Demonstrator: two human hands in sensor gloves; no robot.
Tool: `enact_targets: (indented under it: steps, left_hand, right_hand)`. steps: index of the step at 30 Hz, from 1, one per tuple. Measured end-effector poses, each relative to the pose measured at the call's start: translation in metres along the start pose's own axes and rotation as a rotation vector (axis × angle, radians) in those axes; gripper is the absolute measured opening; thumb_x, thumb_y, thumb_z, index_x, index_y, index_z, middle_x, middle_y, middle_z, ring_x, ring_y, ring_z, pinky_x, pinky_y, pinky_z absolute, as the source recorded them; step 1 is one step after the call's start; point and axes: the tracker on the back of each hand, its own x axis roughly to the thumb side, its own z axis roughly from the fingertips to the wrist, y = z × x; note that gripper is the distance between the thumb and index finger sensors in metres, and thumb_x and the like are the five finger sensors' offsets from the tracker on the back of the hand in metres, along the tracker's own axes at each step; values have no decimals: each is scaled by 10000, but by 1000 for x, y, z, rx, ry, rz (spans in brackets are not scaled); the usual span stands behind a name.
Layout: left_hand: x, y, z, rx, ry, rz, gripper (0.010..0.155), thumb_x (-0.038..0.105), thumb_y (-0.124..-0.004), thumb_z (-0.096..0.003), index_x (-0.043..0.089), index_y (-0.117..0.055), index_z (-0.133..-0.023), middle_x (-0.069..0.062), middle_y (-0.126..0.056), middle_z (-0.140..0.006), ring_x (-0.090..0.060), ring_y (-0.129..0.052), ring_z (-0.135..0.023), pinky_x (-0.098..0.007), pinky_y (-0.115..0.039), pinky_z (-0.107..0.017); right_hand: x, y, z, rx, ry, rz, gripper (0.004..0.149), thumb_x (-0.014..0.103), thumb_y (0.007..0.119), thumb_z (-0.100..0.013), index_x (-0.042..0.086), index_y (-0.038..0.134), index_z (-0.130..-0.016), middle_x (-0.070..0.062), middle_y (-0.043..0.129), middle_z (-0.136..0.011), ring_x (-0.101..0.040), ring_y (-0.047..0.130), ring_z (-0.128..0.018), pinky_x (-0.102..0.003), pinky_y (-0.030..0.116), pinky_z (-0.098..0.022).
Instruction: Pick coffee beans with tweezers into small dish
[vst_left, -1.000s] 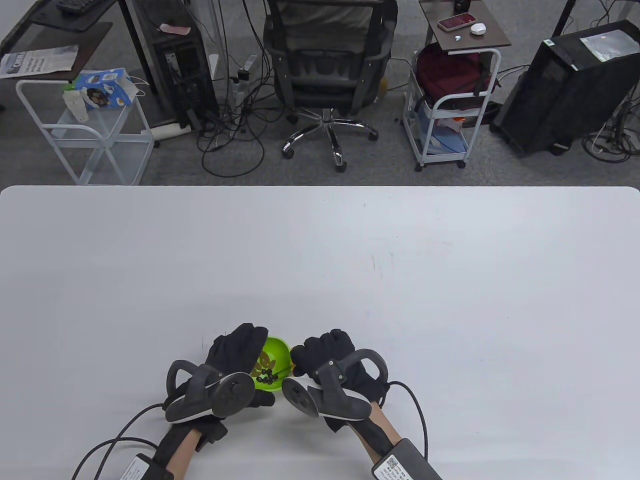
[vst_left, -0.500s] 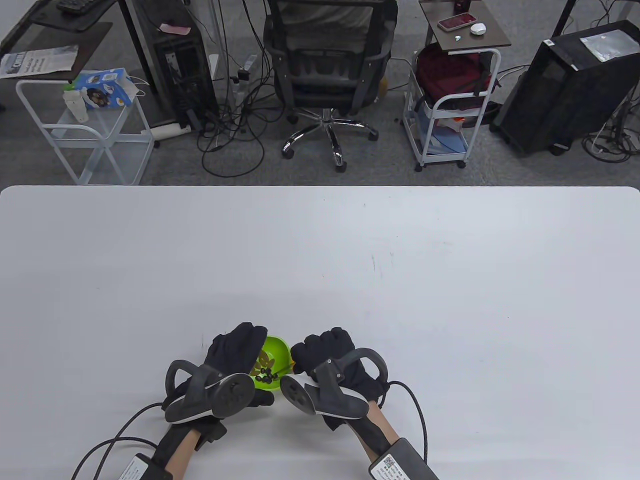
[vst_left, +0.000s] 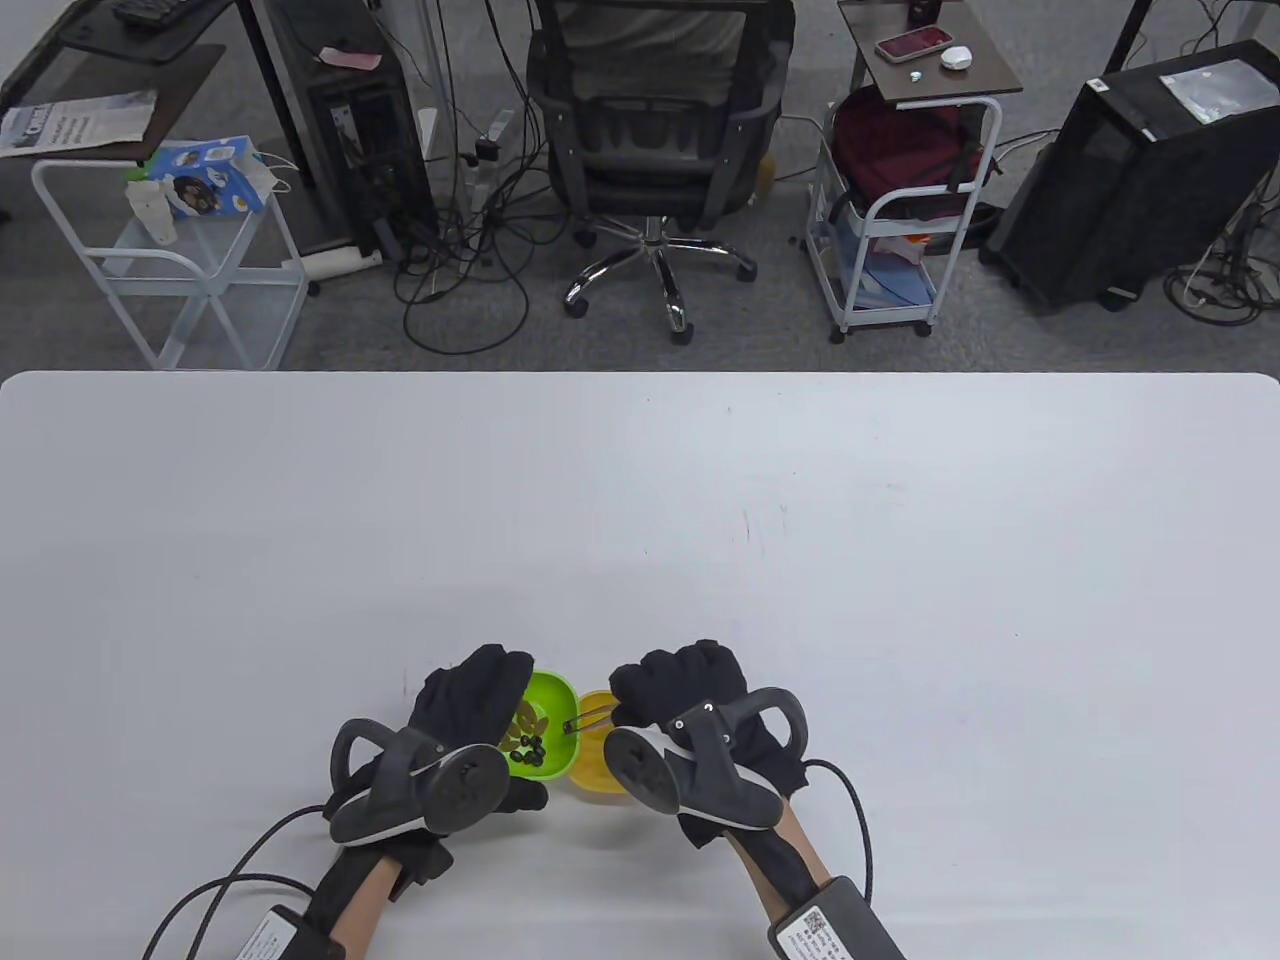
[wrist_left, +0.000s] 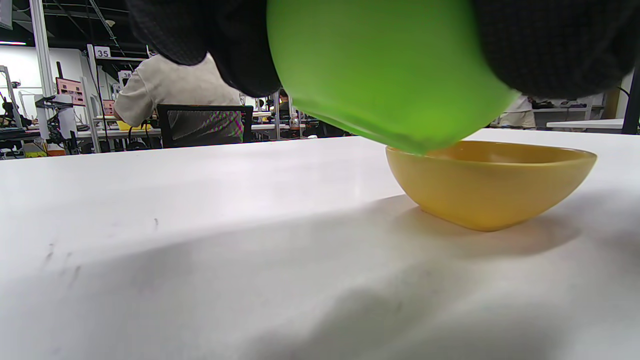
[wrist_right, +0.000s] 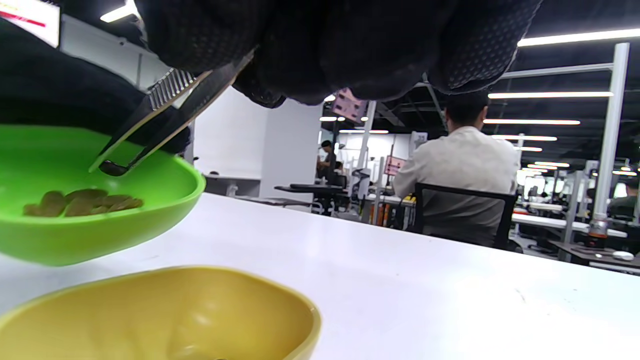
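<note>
My left hand (vst_left: 470, 700) grips a green dish (vst_left: 552, 705) of coffee beans (vst_left: 530, 745) and holds it tilted above the table, its underside filling the left wrist view (wrist_left: 380, 75). A yellow dish (vst_left: 598, 770) stands on the table right of it (wrist_left: 490, 185). My right hand (vst_left: 690, 690) holds metal tweezers (vst_left: 590, 718). In the right wrist view the tweezers (wrist_right: 165, 120) pinch one dark bean (wrist_right: 112, 169) just above the green dish's rim (wrist_right: 190, 192), with the yellow dish (wrist_right: 165, 315) below.
The white table (vst_left: 800, 520) spreads wide beyond the hands. Glove cables (vst_left: 215, 890) trail off the front edge. An office chair (vst_left: 650, 120) and carts stand on the floor past the table's far edge.
My right hand has moved right and slightly back, uncovering the yellow dish. The tweezers have come up out of the green dish with a bean. The left hand has barely moved.
</note>
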Motion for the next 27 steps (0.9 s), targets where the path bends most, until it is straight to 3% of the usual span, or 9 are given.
enact_targets:
  steps: [10, 18, 27]
  left_hand:
    - [0, 0, 0, -3, 0, 1, 1135, 668, -812, -301, 7, -507, -1172, -295, -591, -1196, -441, -853, -1005, -637, -697, -747]
    - [0, 0, 0, -3, 1, 3, 1135, 669, -812, -301, 8, -508, -1172, -294, -590, -1197, -440, -850, -1008, -637, -697, -747]
    - [0, 0, 0, -3, -1, 3, 1134, 669, -811, -302, 9, -508, -1173, -292, -592, -1197, -440, -850, -1007, -636, -698, -747]
  right_hand:
    - [-32, 9, 2, 48, 103, -55, 424, 405, 685, -431, 267, 791, -818, 53, 887, -642, -172, 926, -476, -555, 714, -697]
    - [-35, 15, 2, 83, 115, -45, 431, 407, 695, -432, 260, 789, -825, 54, 888, -646, -173, 928, -476, -559, 713, -697]
    - [-32, 8, 3, 34, 100, -118, 441, 409, 700, -431, 254, 782, -836, 57, 887, -649, -171, 928, -476, -559, 714, -692]
